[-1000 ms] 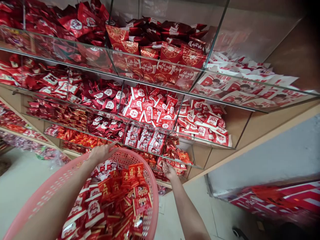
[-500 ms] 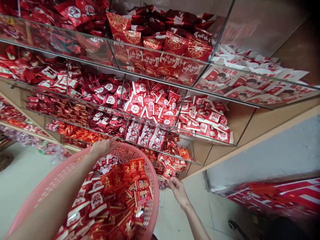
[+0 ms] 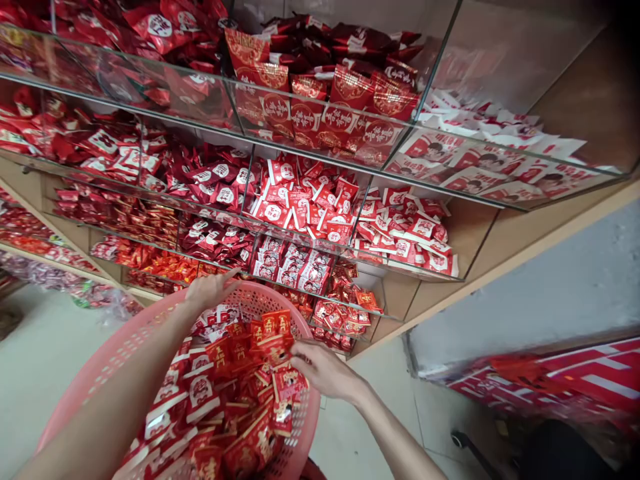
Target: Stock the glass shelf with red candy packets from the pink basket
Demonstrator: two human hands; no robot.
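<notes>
A pink plastic basket (image 3: pixel 107 363) full of red and white candy packets (image 3: pixel 225 387) rests along my left forearm. My left hand (image 3: pixel 210 291) grips its far rim, fingers curled over the edge. My right hand (image 3: pixel 320 368) reaches over the basket's right rim, fingers closed on a small red packet (image 3: pixel 273 347) on top of the heap. Just beyond the basket is a low shelf bin of red packets (image 3: pixel 345 317).
Tiered glass-fronted shelves (image 3: pixel 320 157) hold bins of red and white candy packets across the whole wall. A wooden side panel (image 3: pixel 505 247) ends the shelving on the right. Pale floor tiles (image 3: pixel 350 433) lie below; red packaging (image 3: pixel 565 387) sits low at the right.
My right hand has left the low shelf bin and swung left and back, ending over the basket with a red packet. The left hand and basket have barely moved.
</notes>
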